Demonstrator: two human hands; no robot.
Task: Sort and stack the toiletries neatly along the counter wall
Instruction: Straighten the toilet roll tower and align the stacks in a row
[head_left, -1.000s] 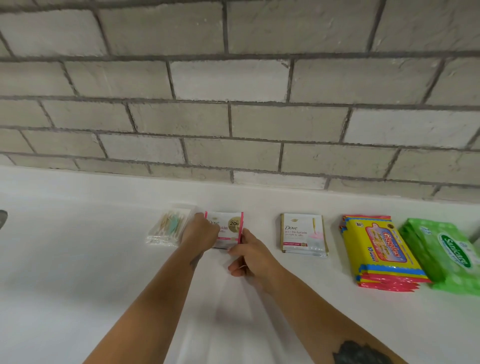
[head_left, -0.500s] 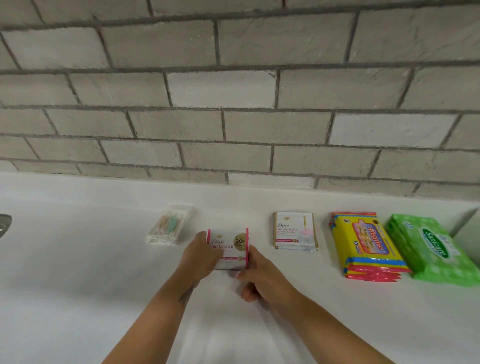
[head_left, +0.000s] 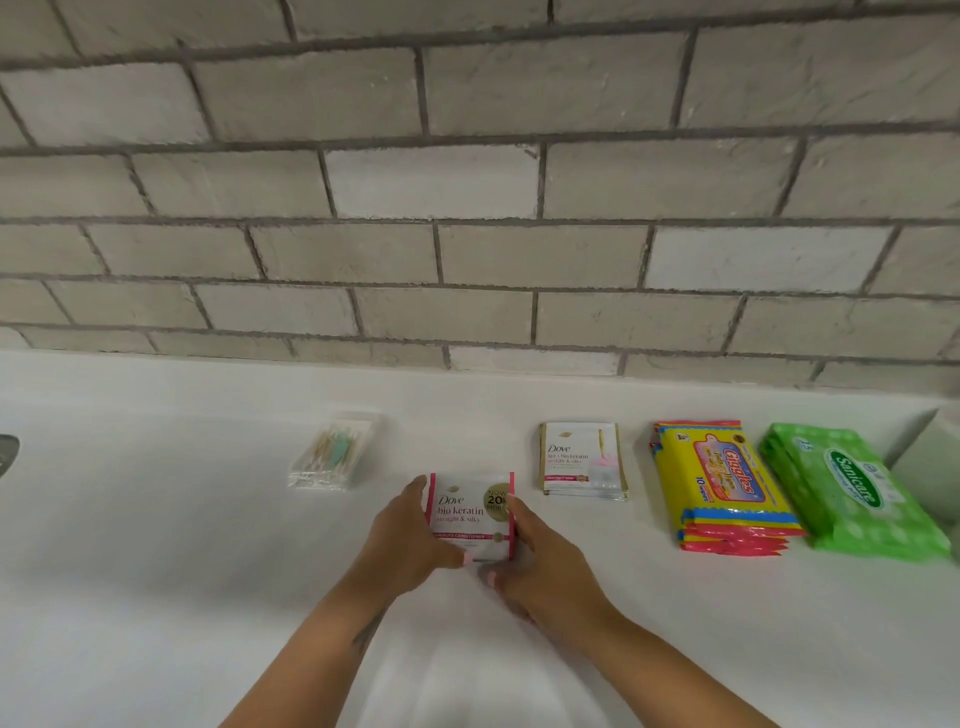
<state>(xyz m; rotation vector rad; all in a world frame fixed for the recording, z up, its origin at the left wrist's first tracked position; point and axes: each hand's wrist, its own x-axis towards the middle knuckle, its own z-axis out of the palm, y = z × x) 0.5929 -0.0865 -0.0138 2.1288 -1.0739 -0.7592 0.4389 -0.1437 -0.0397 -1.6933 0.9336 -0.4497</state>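
Your left hand (head_left: 402, 543) and right hand (head_left: 540, 561) pinch the pink sachets (head_left: 470, 512) between them by the side edges, long axis pointing away toward the wall (head_left: 467, 234). The open slot lies ahead, between the swabs (head_left: 332, 452) ahead-left and the gold sachets (head_left: 582, 460) ahead-right; the right hand is nearer those. Nothing seems to block the way. Yellow wipes (head_left: 722, 483) and green wipes (head_left: 852, 491) sit farther right.

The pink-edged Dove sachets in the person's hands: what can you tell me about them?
The Dove sachets are flat white packets with pink side edges, a pink band low down and a gold "20%" badge. The print reads "bio keratin straight & silky". They look like glossy foil or plastic, apparently a thin stack. The left hand grips the left edge, the right hand the right edge and lower corner, on or just above the white counter.
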